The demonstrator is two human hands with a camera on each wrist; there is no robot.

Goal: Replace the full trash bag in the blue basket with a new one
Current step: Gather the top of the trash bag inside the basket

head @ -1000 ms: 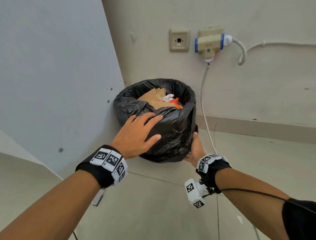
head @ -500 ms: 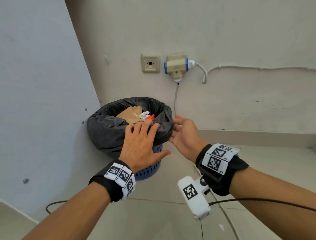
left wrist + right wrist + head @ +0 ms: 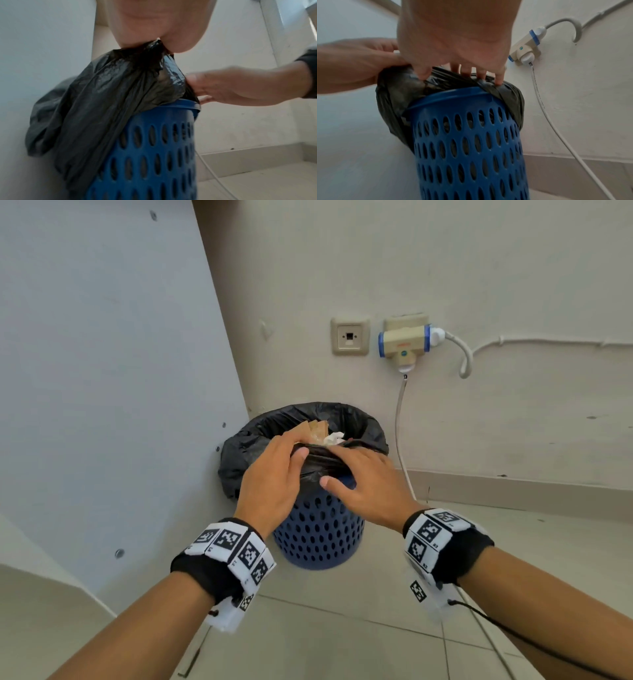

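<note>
A grey panel (image 3: 102,371) stands at the far left, meeting the beige wall (image 3: 445,268) in a corner. In that corner, on the tiled floor (image 3: 342,638), stands the blue basket (image 3: 318,532), its wall pierced with oval holes. The black trash bag (image 3: 363,426) lines it and is folded over the rim on the left and far sides; at the near side the film is lifted off the rim, so the blue edge shows there. Cardboard (image 3: 313,429) and crumpled white paper (image 3: 334,437) fill the bag's mouth.

The left hand (image 3: 270,481) has its grip clamped on a bunch of bag film at the near rim, thumb and fingers pinching the gathered plastic. Just beside it, the right hand (image 3: 370,484) also grips the bag edge: its fingers (image 3: 498,77) curl over the film at the rim and the thumb presses from the near side.

Farther right, on the wall, sit a socket plate (image 3: 349,337) and a plug adapter (image 3: 404,342), from which a white cable (image 3: 399,433) drops toward the floor.
</note>
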